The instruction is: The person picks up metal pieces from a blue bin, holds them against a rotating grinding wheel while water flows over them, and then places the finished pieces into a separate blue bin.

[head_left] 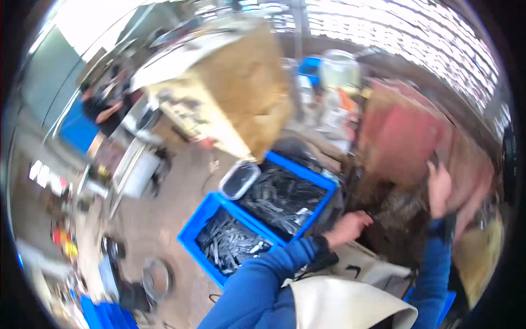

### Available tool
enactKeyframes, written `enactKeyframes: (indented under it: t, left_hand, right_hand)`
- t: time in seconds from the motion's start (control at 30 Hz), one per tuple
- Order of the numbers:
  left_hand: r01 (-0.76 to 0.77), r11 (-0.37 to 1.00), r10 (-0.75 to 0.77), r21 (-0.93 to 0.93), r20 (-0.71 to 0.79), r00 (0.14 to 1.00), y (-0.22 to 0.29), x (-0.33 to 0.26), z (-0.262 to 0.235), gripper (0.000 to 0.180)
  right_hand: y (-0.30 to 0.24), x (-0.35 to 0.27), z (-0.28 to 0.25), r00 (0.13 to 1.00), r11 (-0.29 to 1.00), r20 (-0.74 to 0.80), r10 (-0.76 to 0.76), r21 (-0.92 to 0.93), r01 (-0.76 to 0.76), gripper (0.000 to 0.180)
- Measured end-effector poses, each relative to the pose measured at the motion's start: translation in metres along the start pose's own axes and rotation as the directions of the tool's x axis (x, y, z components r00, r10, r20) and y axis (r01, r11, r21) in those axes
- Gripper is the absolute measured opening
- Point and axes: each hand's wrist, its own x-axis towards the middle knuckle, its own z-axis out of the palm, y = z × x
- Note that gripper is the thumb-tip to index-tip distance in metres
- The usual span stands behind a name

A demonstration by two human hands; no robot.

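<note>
- Gripping a small dark piece (435,159) at its fingertips, the right hand (440,191) reaches up in front of a reddish, stained cover (402,137); whether the piece touches it, one cannot tell.
- The left hand (348,228) is half-curled, lower down; blur hides whether it holds anything.
- Two blue bins (190,243) of dark strips (233,244) stand beside the left sleeve (263,277).
</note>
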Motion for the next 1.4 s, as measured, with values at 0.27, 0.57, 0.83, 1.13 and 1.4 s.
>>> enactKeyframes:
  t: [0.27,0.57,0.83,1.13,1.4]
  left_hand:
    - [0.062,0.998,-0.062,0.023,-0.009,0.998,-0.003,-0.01,-0.011,0.023]
    - [0.053,0.995,-0.055,0.086,0.023,0.998,-0.006,-0.003,-0.009,0.028]
    - [0.121,0.989,-0.126,0.085,0.055,0.991,-0.004,-0.005,-0.006,0.023]
    - [0.102,0.986,-0.107,0.131,0.039,0.993,-0.003,-0.007,-0.006,0.024]
    - [0.078,0.985,-0.082,0.153,0.022,0.996,-0.003,-0.009,-0.004,0.025]
  right_hand:
    - [0.006,0.013,0.022,0.993,0.992,-0.001,-0.12,-0.043,0.119,0.043]
    - [0.002,0.019,0.017,0.995,0.993,0.01,-0.098,-0.066,0.099,0.049]
    - [0.007,0.015,0.019,0.995,0.994,-0.013,-0.095,-0.059,0.095,0.051]
    - [0.001,0.015,0.013,0.997,0.995,0.036,-0.067,-0.065,0.069,0.049]
    - [-0.005,0.013,0.008,0.996,0.995,0.061,-0.062,-0.078,0.067,0.05]
